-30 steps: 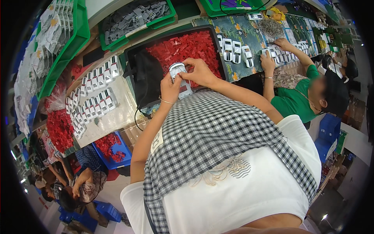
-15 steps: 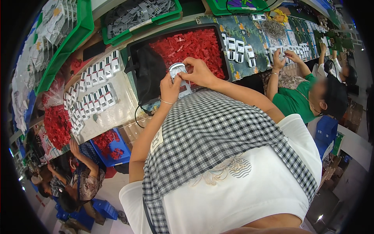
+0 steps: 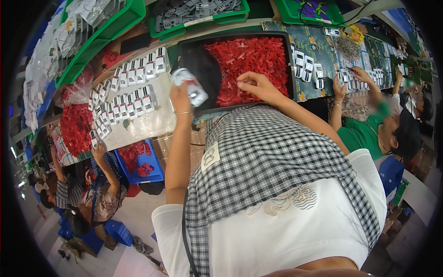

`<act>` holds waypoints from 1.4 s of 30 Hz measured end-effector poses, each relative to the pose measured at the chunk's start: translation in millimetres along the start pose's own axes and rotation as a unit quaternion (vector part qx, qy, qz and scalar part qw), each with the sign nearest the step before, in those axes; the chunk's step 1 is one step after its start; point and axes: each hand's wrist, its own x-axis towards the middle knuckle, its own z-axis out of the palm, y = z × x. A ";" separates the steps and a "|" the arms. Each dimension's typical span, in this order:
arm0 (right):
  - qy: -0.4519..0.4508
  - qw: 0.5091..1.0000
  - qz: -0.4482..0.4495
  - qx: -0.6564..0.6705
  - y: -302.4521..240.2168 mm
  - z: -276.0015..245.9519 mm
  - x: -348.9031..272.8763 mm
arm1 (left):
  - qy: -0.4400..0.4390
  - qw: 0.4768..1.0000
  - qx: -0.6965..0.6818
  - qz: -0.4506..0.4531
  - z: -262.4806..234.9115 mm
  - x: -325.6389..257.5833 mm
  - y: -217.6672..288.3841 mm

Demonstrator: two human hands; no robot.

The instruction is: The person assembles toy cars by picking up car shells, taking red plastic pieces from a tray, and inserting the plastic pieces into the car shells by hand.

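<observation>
Head view looks down past a black-and-white checked apron (image 3: 277,161) onto a crowded desk (image 3: 152,124). The left hand (image 3: 181,94) is raised over the desk's near edge, its grip clamped on a small white and grey plastic part (image 3: 190,87) with a touch of red on it, held tilted just left of a black tray (image 3: 194,62). That tray lies at the middle of the desk and is heaped on its right side with small red plastic pieces (image 3: 251,57), while its left side is bare and dark. The right hand (image 3: 256,85) rests at the tray's near edge, fingers drawn together and pinched down among the red pieces; whether a piece is actually caught between the fingertips cannot be told. Left of the tray, rows of finished white parts (image 3: 127,94) lie on a pale sheet towards the desk's left edge, with a clear bag of red pieces (image 3: 76,122) beyond them. Green bins (image 3: 106,27) of grey and white parts stand along the far edge. At the right end of the desk a person in a green top (image 3: 364,134) reaches both hands over more white parts (image 3: 307,64) on a patterned mat. Below the left edge, another person (image 3: 99,194) sits beside a blue crate (image 3: 143,164) of red pieces.
</observation>
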 end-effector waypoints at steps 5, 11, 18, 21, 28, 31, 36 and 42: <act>0.064 0.993 0.008 -0.097 57.9 -41.1 2.3 | 0.138 0.844 0.422 0.302 -95.4 77.4 -50.6; 0.148 0.885 0.024 -0.441 87.8 -69.1 0.1 | 0.136 0.754 0.627 0.142 -142.1 80.4 -116.9; 0.237 0.837 0.049 -0.491 84.1 -95.2 13.6 | 0.128 0.783 0.574 0.203 -114.6 66.4 -100.2; 0.253 0.858 0.000 -0.447 87.2 -96.2 23.4 | 0.083 0.801 0.517 0.290 -102.3 55.2 -79.0; 0.596 0.676 0.008 -0.432 123.6 -210.0 -41.6 | 0.012 0.874 0.417 0.248 -6.0 -3.9 -0.3; 0.583 0.653 0.241 -0.420 152.2 -240.0 -67.5 | -0.036 0.878 0.400 0.259 26.0 -17.9 11.6; 0.570 0.727 0.201 -0.327 199.1 -283.8 -85.6 | -0.148 0.875 0.365 0.280 88.9 -32.8 26.6; 0.438 0.896 0.021 0.068 94.1 -200.8 -90.6 | -0.298 0.783 0.373 0.399 167.2 -63.7 48.5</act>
